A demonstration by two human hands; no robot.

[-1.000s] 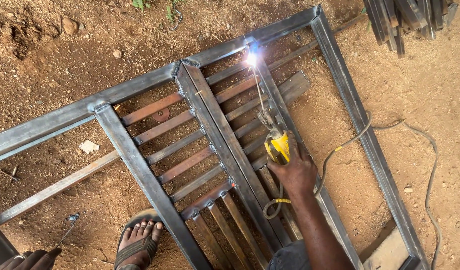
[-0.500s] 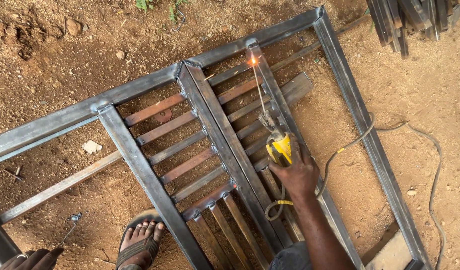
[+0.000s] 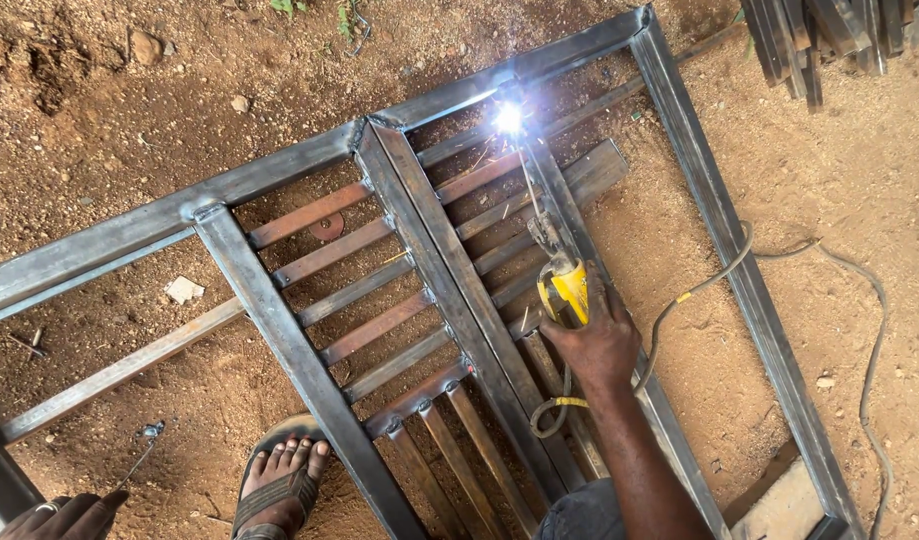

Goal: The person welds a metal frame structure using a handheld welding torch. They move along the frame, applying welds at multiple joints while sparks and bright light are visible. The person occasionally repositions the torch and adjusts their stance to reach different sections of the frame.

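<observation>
Steel gate frame (image 3: 279, 340) mostly joined; right hand (image 3: 601, 345) clenching yellow electrode holder (image 3: 567, 292) sparks at its top rail, left hand (image 3: 64, 515) unclear.

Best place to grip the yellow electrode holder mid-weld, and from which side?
By the yellow handle, coming from the cable end nearest the person, as the right hand does now. The handle is the thick, insulated-looking part; the rod runs away from it to the bright arc on the steel frame, so that end is best avoided.
</observation>
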